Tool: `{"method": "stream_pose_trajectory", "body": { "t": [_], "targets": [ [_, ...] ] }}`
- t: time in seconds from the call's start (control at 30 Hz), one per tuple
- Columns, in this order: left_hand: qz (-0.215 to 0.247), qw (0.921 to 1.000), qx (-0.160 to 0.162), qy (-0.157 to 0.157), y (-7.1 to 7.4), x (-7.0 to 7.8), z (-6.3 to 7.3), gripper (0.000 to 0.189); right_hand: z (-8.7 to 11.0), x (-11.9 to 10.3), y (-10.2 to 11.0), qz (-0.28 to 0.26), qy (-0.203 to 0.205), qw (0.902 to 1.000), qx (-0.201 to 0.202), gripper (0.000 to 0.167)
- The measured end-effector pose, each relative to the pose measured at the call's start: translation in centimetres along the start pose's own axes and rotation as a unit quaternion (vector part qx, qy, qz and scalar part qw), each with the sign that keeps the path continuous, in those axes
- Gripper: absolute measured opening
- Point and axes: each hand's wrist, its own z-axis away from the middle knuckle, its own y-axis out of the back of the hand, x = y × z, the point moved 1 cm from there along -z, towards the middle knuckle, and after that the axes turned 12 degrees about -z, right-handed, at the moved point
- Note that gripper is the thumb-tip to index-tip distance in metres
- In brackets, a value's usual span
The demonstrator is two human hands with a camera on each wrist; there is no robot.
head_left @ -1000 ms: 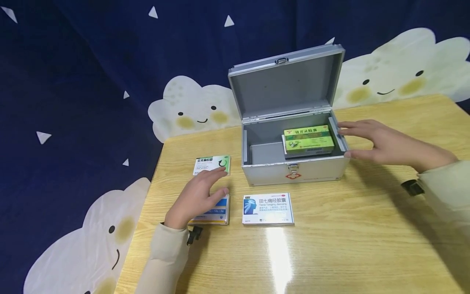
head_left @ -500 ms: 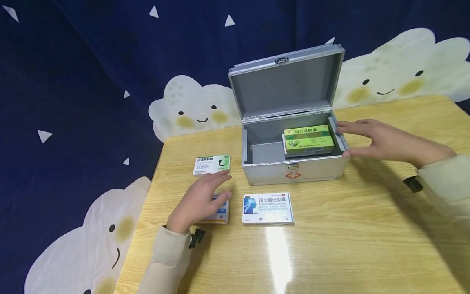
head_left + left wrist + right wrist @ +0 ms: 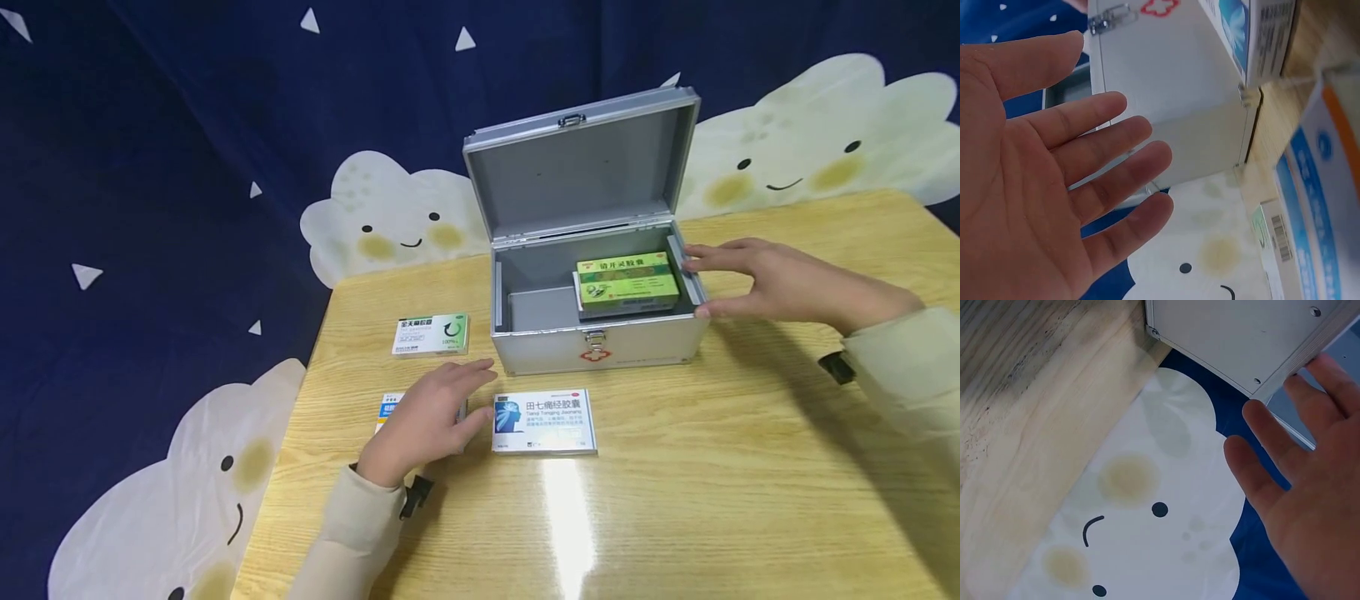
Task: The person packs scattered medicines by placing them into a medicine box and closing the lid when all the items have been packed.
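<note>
A silver metal medicine case [image 3: 540,354] stands on the table with its lid [image 3: 585,183] raised. My right hand [image 3: 787,283] lies at the case's right side, fingers extended along the rim; in the right wrist view its fingertips meet the case edge [image 3: 1257,394]. With fingers spread and nothing held, my left hand [image 3: 427,421] hovers just left of a white medicine box with a blue head picture [image 3: 546,423]. Beneath that hand, partly covered, is a blue, white and orange medicine box [image 3: 387,408]. The left wrist view shows the bare palm [image 3: 1029,181].
A yellow-green medicine box [image 3: 628,279] lies in the right part of the case, on top of another box. Behind the left hand lies a white and green medicine box [image 3: 431,335]. A dark blue curtain [image 3: 187,125] with clouds hangs behind the wooden table [image 3: 675,500].
My left hand has moved right, from over the blue, white and orange box towards the white box with the head picture. The right hand has stayed at the case rim.
</note>
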Motion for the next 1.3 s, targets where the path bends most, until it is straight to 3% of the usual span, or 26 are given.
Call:
{"method": "stream_pose_trajectory", "body": {
  "t": [0.2,0.63,0.93,1.3],
  "targets": [
    [-0.002,0.9998,-0.008,-0.018,-0.8,0.9,0.1,0.046,-0.2,0.0,-0.1,0.001,-0.004,1.0000,-0.005,0.081],
    [-0.095,0.9921,-0.076,-0.029,-2.2,2.5,-1.0,0.072,0.1,0.6,-0.2,-0.010,0.011,0.9999,0.008,0.075],
    [-0.089,0.9876,-0.129,-0.008,-3.3,2.8,-1.5,0.085,0.0,0.5,-0.6,-0.014,-0.014,0.9997,-0.015,0.084],
    [-0.114,0.9774,-0.177,-0.016,-3.4,2.8,-2.0,0.079,-0.1,0.5,-0.6,0.000,-0.029,0.9994,-0.018,0.090]
  ]
}}
